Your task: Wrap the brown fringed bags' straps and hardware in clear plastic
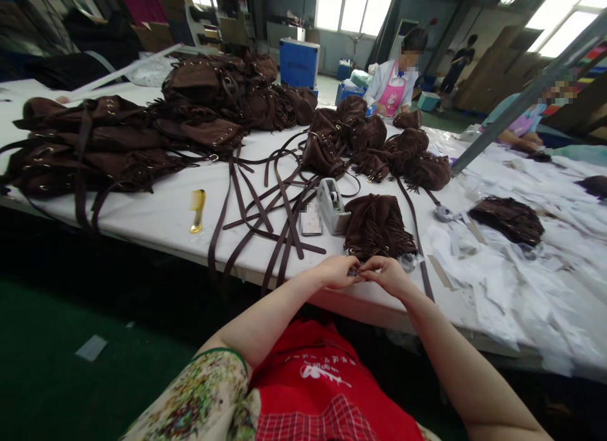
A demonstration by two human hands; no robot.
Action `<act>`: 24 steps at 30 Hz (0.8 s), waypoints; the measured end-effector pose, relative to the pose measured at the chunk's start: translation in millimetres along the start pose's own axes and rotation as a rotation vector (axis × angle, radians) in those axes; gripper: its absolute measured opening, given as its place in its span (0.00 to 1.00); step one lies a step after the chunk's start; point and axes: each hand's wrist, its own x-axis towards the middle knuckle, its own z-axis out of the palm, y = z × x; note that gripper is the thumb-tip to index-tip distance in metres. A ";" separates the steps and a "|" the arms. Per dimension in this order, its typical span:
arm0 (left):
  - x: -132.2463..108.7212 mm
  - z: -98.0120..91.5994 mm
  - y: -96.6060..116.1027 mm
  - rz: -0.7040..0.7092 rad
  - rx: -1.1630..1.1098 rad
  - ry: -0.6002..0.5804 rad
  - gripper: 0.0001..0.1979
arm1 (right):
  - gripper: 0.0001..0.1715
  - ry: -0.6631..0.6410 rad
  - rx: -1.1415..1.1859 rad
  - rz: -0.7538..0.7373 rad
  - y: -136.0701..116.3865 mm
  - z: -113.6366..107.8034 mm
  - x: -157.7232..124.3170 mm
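At the table's front edge, my left hand [337, 272] and my right hand [387, 276] meet with fingertips pinched together. Between them is something small and dark that I cannot make out. Just beyond my fingers lies a dark brown fringed bag [374, 223], with metal rings along its near end. Some clear plastic [410, 261] shows beside the bag, near my right hand. A grey tape dispenser [334, 207] stands against the bag's left side, and a small pale card [311, 218] lies to the left of the dispenser.
Long brown straps [258, 207] cross the white table [175, 207], some hanging over its edge. A yellow comb [196, 210] lies left. Brown bags [208, 86] are piled behind. White wrapping sheets [502, 283] and a metal pole [502, 115] are right. Two people work across the table.
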 end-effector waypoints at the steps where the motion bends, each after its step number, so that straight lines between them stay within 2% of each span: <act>1: 0.0 0.3 -0.7 0.018 0.021 -0.012 0.16 | 0.08 0.004 -0.020 -0.006 -1.0 0.0 -0.4; 4: 2.5 1.5 -2.8 0.030 0.014 -0.099 0.13 | 0.09 -0.021 -0.037 0.000 -5.2 -2.3 0.0; 8: 10.5 1.5 -2.8 0.030 -0.014 -0.223 0.13 | 0.07 -0.198 -0.179 -0.038 -13.5 -13.0 5.3; 10: 14.0 1.7 -1.6 0.022 0.003 -0.230 0.13 | 0.07 -0.268 -0.317 -0.081 -18.1 -18.9 8.8; 12: 15.8 2.7 -1.0 0.012 0.012 -0.224 0.14 | 0.07 -0.286 -0.439 -0.113 -22.7 -22.0 11.2; 15: 16.0 4.7 -2.6 -0.003 0.000 -0.225 0.14 | 0.06 -0.271 -0.603 -0.160 -29.0 -19.7 10.2; 18: 15.6 5.5 -5.0 -0.039 -0.087 -0.243 0.11 | 0.06 -0.198 -0.766 -0.257 -32.8 -14.0 2.3; 22: 15.7 2.8 -3.5 -0.151 -0.267 -0.251 0.11 | 0.09 -0.075 -0.985 -0.473 -27.1 -10.0 -15.5; 24: 14.8 0.0 -1.7 -0.220 -0.367 -0.229 0.11 | 0.15 -0.037 -1.056 -0.584 -19.2 -8.8 -24.6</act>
